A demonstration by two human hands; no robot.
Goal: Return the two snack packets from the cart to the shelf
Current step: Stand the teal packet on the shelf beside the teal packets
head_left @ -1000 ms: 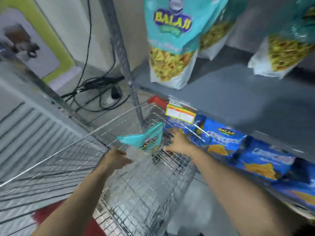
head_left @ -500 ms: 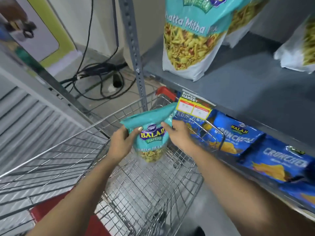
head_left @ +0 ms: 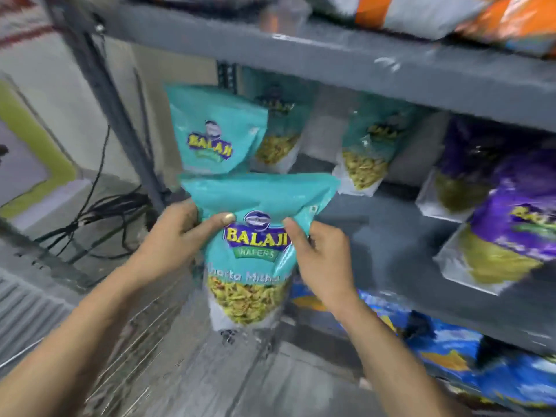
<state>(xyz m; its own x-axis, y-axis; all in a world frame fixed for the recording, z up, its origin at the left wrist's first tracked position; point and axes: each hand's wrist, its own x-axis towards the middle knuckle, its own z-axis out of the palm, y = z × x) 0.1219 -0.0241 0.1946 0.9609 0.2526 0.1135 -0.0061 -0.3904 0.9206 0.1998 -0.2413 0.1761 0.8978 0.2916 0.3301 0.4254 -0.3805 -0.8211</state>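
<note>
I hold a teal Balaji snack packet [head_left: 255,251] upright in both hands, in front of the grey middle shelf [head_left: 391,224]. My left hand [head_left: 177,233] grips its left edge with the thumb on the front. My right hand [head_left: 319,254] grips its right edge. Just behind it, a matching teal packet [head_left: 215,130] stands at the shelf's left end. The wire cart [head_left: 168,341] is a blur below my forearms; its contents cannot be made out.
More teal packets [head_left: 367,152] and purple packets [head_left: 517,224] stand on the middle shelf. Orange packets [head_left: 496,16] lie on the upper shelf, blue packets [head_left: 451,356] on the lower one. The grey shelf upright [head_left: 120,115] stands at left, with black cables [head_left: 99,218] on the floor.
Both hands have lifted the teal packet out of the cart up to the middle shelf's level, and my view has tilted upward.
</note>
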